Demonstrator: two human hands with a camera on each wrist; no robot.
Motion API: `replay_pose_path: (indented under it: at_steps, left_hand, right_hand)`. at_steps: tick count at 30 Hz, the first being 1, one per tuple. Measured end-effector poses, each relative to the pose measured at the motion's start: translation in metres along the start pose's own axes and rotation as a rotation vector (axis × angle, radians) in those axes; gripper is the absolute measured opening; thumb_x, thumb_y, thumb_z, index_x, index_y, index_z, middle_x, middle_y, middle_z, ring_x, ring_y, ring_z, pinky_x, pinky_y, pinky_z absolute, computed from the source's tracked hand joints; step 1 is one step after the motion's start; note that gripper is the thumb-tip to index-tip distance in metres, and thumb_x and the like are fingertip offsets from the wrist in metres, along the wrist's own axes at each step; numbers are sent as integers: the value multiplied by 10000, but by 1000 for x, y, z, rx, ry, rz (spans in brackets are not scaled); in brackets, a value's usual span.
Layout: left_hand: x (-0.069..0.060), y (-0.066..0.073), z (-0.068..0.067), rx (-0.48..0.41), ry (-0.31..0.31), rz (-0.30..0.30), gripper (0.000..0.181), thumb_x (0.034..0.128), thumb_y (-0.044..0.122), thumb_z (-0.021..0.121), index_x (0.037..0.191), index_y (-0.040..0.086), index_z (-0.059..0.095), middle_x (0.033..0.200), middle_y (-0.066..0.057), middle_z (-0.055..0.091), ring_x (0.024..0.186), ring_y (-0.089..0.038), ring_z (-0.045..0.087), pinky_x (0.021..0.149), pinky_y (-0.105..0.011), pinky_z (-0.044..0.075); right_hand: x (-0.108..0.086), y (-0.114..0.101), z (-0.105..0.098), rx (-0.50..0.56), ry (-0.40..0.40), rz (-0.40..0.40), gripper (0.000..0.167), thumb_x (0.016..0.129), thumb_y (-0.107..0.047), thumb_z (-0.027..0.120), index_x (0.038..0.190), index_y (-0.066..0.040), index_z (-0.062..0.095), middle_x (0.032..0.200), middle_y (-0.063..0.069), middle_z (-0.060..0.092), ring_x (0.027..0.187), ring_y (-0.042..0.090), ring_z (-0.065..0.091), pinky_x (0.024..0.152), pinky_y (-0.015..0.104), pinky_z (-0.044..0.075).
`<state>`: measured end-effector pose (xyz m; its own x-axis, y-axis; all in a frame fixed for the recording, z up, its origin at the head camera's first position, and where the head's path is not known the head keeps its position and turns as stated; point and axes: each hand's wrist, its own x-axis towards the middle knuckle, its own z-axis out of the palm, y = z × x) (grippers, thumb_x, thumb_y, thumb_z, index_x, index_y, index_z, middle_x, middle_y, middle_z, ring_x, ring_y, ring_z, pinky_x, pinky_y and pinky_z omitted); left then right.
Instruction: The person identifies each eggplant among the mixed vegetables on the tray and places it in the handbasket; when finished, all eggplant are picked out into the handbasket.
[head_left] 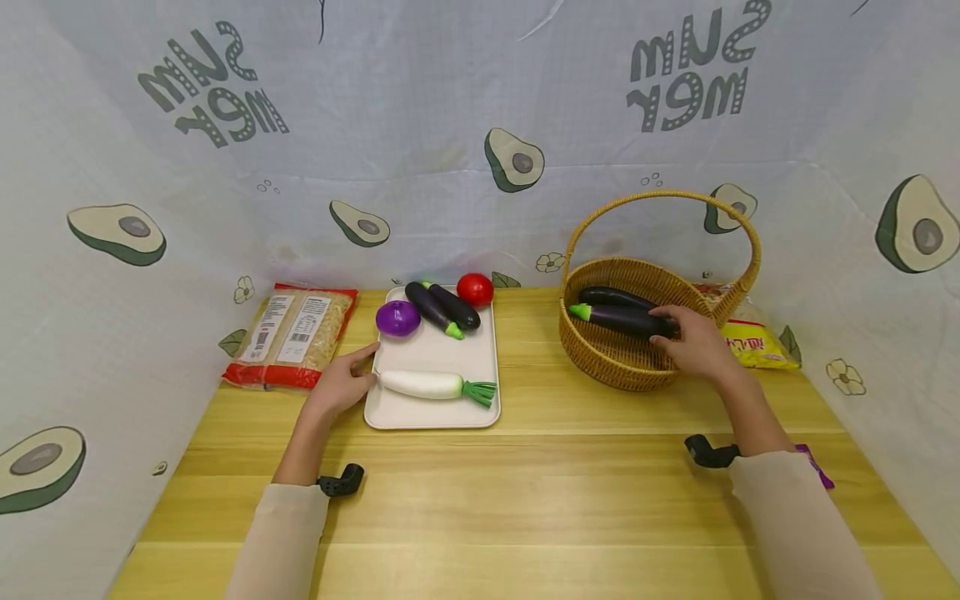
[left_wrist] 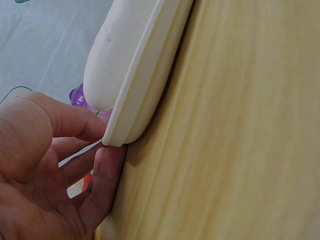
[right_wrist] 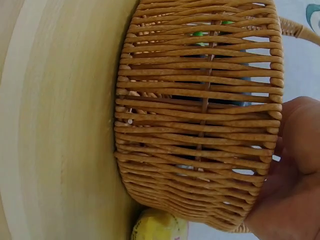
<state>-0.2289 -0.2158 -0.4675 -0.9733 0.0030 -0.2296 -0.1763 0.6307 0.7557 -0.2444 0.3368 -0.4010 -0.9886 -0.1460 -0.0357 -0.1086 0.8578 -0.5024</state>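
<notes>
My left hand [head_left: 341,385] pinches the left edge of a white tray [head_left: 468,354]; in the left wrist view the thumb is at the tray rim [left_wrist: 132,95] and fingers reach under it. A white radish [head_left: 420,383] with green leaves lies across the tray's front. Behind it are a purple onion [head_left: 398,318], two eggplants [head_left: 431,307] and a red tomato [head_left: 475,290]. Inside a wicker basket [head_left: 626,375], my right hand [head_left: 697,342] grips the dark end of an eggplant [head_left: 618,320]. Another eggplant [head_left: 611,294] lies behind it. The basket wall [right_wrist: 200,130] hides the right fingers in the right wrist view.
A red-edged bag of grain [head_left: 288,337] lies left of the tray. Behind and right of the basket is a yellow packet [head_left: 757,343]. A purple wrapper [head_left: 816,467] sits partly behind the right sleeve. The basket's tall handle [head_left: 660,195] arches over its opening. Printed cloth encloses the table.
</notes>
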Motion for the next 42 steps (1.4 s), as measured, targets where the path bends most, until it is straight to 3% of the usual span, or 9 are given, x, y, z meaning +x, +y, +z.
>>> replay_pose_path:
  at_steps: [3,9,16,22,27,34,42]
  left_hand:
    - [-1,0,0,-2,0,1,664,936,155,605,1575,245,449,1244,-156,599,728,-197,486,626,-277,395]
    - [1,-1,0,2,5,-2,663,932,155,608,1570,254,457,1017,-140,585,689,-188,469,602,-273,382]
    - [2,-3,1,7,3,3,661,939,160,609,1573,257,450,1148,-147,601,727,-197,481,627,-282,391]
    - [3,-3,1,11,7,10,662,931,158,614,1568,256,460,978,-131,565,696,-193,467,606,-280,381]
    - [2,-2,1,3,8,8,661,933,152,616,1568,252,461,1039,-134,582,711,-198,473,617,-284,387]
    - [1,-3,1,7,11,2,660,933,158,614,1567,259,461,1039,-134,581,717,-197,473,624,-287,387]
    - [2,-2,1,-5,9,2,666,925,151,615,1565,260,465,881,-99,533,663,-182,458,588,-276,381]
  right_hand:
    - [4,0,0,-32,-32,-3,500,1011,-164,615,1451,33,481,1480,365,429,1338,562,418,1088,712,336]
    - [9,-2,2,-59,-69,-21,499,998,-137,625,1438,57,491,1474,381,429,1365,587,379,1105,717,314]
    - [14,0,6,-96,-91,-20,494,977,-120,653,1413,75,527,1447,388,432,1349,585,392,1112,699,324]
    - [15,0,7,-106,-91,-23,497,962,-112,668,1395,94,535,1417,389,454,1323,579,417,1102,691,339]
    - [14,0,8,-110,-86,-36,508,961,-124,670,1395,101,533,1393,389,482,1304,575,438,1086,684,357]
    - [8,-8,8,-42,24,-69,537,1003,-255,663,1416,61,528,1377,336,532,1231,508,533,1019,651,435]
    - [-3,-44,14,124,160,-128,518,1018,-316,644,1409,12,554,1345,270,593,1181,447,618,976,586,509]
